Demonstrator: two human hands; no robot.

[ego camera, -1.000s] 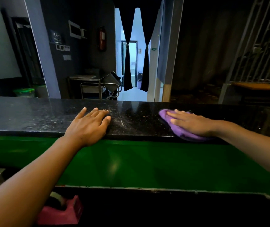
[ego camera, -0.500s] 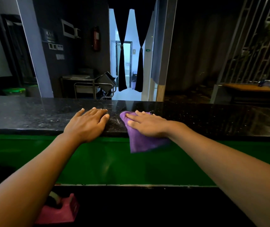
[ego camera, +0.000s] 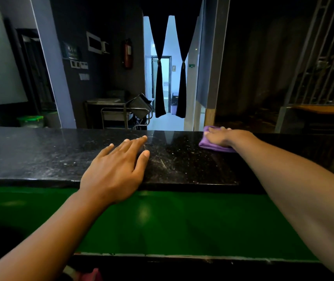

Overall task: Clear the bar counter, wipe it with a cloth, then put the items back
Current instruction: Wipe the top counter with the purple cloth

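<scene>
The black speckled bar counter (ego camera: 40, 155) runs across the view, with a green front panel below its near edge. My left hand (ego camera: 115, 171) rests flat on the counter near its near edge, fingers straight and spread. My right hand (ego camera: 224, 136) presses flat on a purple cloth (ego camera: 208, 144) at the counter's far edge, right of centre. Most of the cloth is hidden under the hand. No other items stand on the visible counter top.
A pink object (ego camera: 90, 275) shows below the counter at the bottom left. Behind the counter stand a metal trolley (ego camera: 119, 114), a green-lidded bin (ego camera: 30, 120) and a curtained doorway (ego camera: 170, 88). A wooden table (ego camera: 322, 109) is at the far right.
My right hand slid the purple cloth from the near edge beside my left hand out to the far edge, further right. My left hand stayed in place.
</scene>
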